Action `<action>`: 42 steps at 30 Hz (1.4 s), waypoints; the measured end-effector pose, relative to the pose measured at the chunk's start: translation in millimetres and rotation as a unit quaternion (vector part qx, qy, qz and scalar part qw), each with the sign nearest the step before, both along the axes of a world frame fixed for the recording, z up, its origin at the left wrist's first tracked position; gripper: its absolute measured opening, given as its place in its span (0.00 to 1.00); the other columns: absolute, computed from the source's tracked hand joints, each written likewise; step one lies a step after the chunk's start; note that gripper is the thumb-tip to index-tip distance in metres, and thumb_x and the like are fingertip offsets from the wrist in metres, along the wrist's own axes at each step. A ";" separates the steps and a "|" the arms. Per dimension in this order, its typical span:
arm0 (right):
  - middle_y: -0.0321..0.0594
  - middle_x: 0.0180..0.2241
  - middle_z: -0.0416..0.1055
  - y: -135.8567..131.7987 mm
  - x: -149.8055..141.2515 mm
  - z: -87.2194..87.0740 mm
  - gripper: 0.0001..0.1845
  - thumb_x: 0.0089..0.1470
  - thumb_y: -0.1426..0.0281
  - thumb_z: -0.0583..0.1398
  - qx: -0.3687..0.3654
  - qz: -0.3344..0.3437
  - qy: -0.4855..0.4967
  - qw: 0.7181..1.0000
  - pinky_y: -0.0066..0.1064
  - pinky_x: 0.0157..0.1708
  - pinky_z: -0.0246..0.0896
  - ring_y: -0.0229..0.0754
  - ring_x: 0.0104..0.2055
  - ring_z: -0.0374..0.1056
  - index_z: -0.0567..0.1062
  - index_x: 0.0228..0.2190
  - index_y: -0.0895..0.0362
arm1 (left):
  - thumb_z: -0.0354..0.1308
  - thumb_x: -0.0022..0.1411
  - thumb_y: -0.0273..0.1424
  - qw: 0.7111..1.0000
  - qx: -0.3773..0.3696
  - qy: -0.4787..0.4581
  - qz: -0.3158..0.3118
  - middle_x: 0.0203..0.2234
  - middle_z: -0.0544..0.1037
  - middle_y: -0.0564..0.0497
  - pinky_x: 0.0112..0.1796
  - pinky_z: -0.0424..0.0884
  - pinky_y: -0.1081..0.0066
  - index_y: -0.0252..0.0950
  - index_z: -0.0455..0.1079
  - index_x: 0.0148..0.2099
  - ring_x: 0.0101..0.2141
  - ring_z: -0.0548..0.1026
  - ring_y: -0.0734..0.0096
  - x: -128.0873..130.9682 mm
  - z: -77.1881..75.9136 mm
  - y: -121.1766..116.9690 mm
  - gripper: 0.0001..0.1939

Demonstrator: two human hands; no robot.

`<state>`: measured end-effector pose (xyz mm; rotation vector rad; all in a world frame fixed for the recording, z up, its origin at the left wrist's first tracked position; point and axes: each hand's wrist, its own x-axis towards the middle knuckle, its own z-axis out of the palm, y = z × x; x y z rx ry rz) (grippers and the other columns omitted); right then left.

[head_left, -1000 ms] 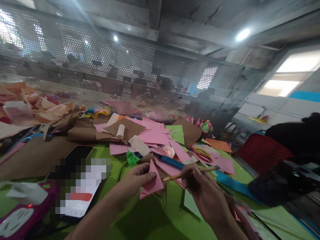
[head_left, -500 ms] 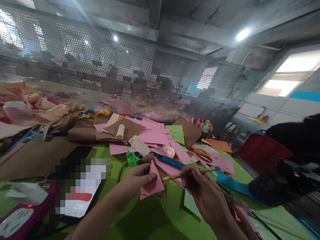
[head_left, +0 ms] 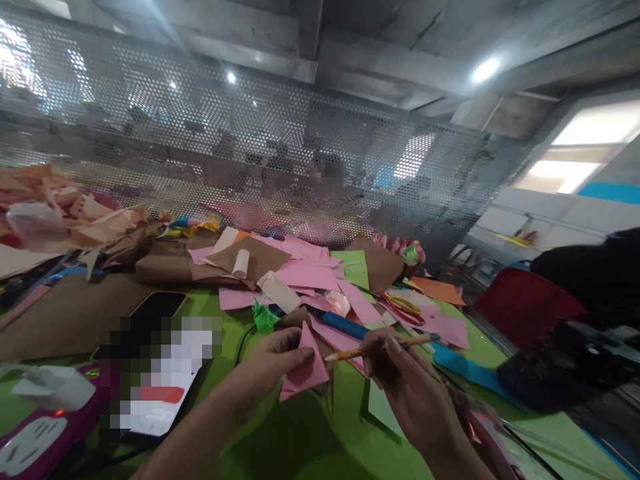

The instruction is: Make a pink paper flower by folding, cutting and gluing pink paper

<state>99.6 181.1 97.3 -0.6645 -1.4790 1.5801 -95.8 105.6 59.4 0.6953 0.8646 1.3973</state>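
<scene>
My left hand (head_left: 283, 360) is closed on a pink piece of paper (head_left: 311, 373), thumb on its face and the fingers behind it. The paper is roughly triangular, with a brown paper edge showing behind it. In my right hand (head_left: 393, 363) a pencil (head_left: 350, 355) is gripped between thumb and fingers. It lies almost level, its pale tip at the right edge of the pink paper; whether the two touch I cannot tell. A blue-handled tool (head_left: 345, 325) lies just beyond both hands, and crumpled green film (head_left: 265, 316) is beyond the left hand.
Pink sheets (head_left: 305, 272) and brown paper (head_left: 170, 261) cover the back of the green table (head_left: 280, 443). Scissors (head_left: 406, 308) lie to the right. A lit phone (head_left: 167, 387) and a purple power strip (head_left: 65, 427) are at left. A perforated metal screen (head_left: 280, 147) stands behind.
</scene>
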 end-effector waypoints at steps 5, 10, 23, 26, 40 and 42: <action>0.38 0.25 0.69 -0.3 0.4 0.5 0.14 0.56 0.57 0.61 0.011 -0.006 -0.011 1.000 0.28 0.24 0.53 0.39 0.27 0.61 0.78 0.31 0.55 | 0.71 0.49 0.37 1.000 -0.004 0.012 0.007 0.38 0.80 0.43 0.39 0.68 0.70 0.34 0.77 0.43 0.36 0.76 0.65 -0.1 -1.2 0.3 0.20; 0.38 0.24 0.69 0.2 1.5 0.2 0.14 0.57 0.58 0.61 0.012 -0.001 -0.019 1.000 0.28 0.25 0.53 0.39 0.27 0.61 0.78 0.31 0.56 | 0.71 0.49 0.37 1.000 -0.004 0.010 0.009 0.38 0.80 0.44 0.39 0.68 0.71 0.34 0.77 0.42 0.36 0.76 0.65 -0.4 0.8 0.2 0.19; 0.38 0.23 0.67 -1.8 0.7 3.4 0.16 0.57 0.57 0.60 0.025 0.005 -0.027 0.999 0.27 0.24 0.52 0.38 0.26 0.60 0.78 0.29 0.56 | 0.72 0.47 0.36 1.000 -0.016 -0.014 0.017 0.34 0.81 0.46 0.36 0.68 0.73 0.34 0.77 0.40 0.32 0.76 0.68 -0.8 -1.9 2.4 0.18; 0.37 0.22 0.66 -1.6 0.8 2.6 0.16 0.57 0.57 0.60 0.027 0.009 -0.026 0.999 0.27 0.24 0.51 0.38 0.26 0.59 0.77 0.29 0.56 | 0.72 0.47 0.36 1.000 -0.017 -0.014 0.022 0.35 0.80 0.45 0.35 0.68 0.73 0.34 0.77 0.41 0.32 0.76 0.69 -1.2 -1.7 2.4 0.19; 0.37 0.24 0.67 -0.9 2.1 2.7 0.14 0.58 0.58 0.60 0.022 0.014 -0.018 0.999 0.27 0.25 0.52 0.37 0.27 0.60 0.78 0.30 0.56 | 0.71 0.49 0.35 0.999 -0.017 -0.016 0.034 0.29 0.78 0.49 0.30 0.64 0.77 0.33 0.77 0.40 0.27 0.72 0.75 -2.1 -3.9 3.3 0.16; 0.37 0.24 0.67 -0.7 2.6 1.8 0.14 0.58 0.59 0.60 0.023 0.014 -0.018 0.999 0.27 0.25 0.52 0.37 0.26 0.60 0.78 0.30 0.56 | 0.72 0.48 0.35 0.999 -0.021 -0.019 0.039 0.29 0.78 0.49 0.29 0.64 0.77 0.33 0.77 0.40 0.27 0.72 0.75 -2.4 -4.2 3.9 0.16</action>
